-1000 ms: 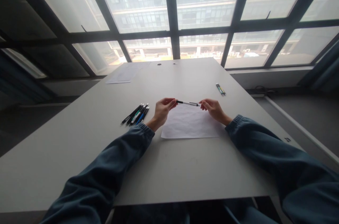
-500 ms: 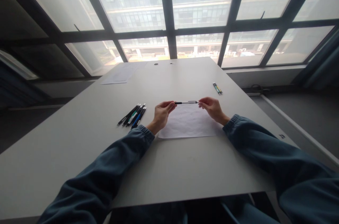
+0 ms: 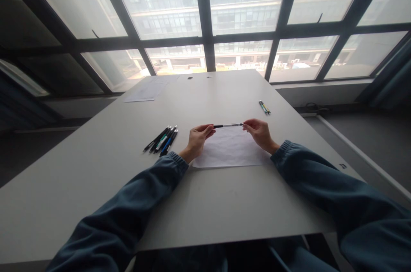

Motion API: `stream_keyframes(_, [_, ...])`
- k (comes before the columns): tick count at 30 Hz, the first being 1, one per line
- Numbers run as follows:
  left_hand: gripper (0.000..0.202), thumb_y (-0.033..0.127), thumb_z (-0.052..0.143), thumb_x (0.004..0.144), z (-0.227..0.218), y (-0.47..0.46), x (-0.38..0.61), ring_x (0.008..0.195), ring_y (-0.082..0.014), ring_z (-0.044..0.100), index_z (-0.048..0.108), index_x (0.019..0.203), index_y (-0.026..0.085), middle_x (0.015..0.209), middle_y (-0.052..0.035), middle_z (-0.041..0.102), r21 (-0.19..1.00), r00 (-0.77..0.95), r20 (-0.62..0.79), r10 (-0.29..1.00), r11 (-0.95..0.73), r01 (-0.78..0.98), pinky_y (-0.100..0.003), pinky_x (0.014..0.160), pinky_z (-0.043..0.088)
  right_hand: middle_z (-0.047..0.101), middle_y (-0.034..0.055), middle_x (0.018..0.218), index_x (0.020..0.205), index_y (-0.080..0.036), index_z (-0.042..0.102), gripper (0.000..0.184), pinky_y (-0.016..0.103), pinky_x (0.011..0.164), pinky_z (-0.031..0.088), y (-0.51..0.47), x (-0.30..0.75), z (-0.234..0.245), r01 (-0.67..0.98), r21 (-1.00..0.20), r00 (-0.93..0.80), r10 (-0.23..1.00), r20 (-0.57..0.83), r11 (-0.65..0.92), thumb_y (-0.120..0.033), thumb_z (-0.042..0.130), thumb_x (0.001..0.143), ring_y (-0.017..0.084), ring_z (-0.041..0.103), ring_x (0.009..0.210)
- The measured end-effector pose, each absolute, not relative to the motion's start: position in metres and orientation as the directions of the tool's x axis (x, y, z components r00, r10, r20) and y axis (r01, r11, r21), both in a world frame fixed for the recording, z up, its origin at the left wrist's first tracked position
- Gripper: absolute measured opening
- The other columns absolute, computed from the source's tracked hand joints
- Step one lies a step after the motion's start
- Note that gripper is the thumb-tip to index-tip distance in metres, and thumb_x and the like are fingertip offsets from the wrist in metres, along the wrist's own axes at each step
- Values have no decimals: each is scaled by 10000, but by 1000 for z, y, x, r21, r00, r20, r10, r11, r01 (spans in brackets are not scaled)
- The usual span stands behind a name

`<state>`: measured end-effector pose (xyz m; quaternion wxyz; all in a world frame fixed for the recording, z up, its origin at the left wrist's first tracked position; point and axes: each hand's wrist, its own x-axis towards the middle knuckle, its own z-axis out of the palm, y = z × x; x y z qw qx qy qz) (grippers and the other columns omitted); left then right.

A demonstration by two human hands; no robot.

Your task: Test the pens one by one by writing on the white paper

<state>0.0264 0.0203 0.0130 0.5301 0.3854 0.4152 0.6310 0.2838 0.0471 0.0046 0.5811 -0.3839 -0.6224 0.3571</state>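
Note:
A slim pen (image 3: 228,125) with a black end and a silver barrel is held level above a white sheet of paper (image 3: 231,152). My left hand (image 3: 198,138) pinches its black left end. My right hand (image 3: 260,133) pinches its right end. Both hands hover just over the sheet's far edge, fingers closed on the pen. Both arms wear dark blue sleeves with gathered cuffs.
Several black and blue pens (image 3: 161,139) lie bunched left of my left hand. Two more pens (image 3: 264,107) lie at the far right of the pale table (image 3: 96,165). Another sheet (image 3: 146,91) rests at the far left corner. Large windows stand behind.
The pen has levelled out from a slight tilt and the hands have barely shifted. The camera view has moved a little.

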Motion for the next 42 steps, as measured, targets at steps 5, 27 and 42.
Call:
stream_keyframes(5, [495,458,912,609,11,20,27,705,-176,702,792,947,117,803,-100,760,971,-166,127,978,-156,-179,-368,785,586,727,61,738,844,-178,724,332,329,619,550,50,287,-3,81,-880,-32,884,467,468,-501,764,779,191,669,666])
stream_keyframes(27, [298,379,860,688,19,13,28,792,-232,731,808,891,167,854,-97,782,938,-174,345,922,-343,39,-375,809,591,694,29,703,850,-182,717,276,317,601,529,46,287,4,-46,-906,-24,906,422,421,-423,806,749,166,636,633])
stream_keyframes(42, [303,447,788,778,11,19,21,835,-217,718,808,920,180,918,-94,783,867,-125,474,872,-437,239,-322,756,575,689,23,691,846,-174,727,249,287,569,505,49,288,-1,-9,-892,-16,892,451,451,-405,781,771,148,615,602])
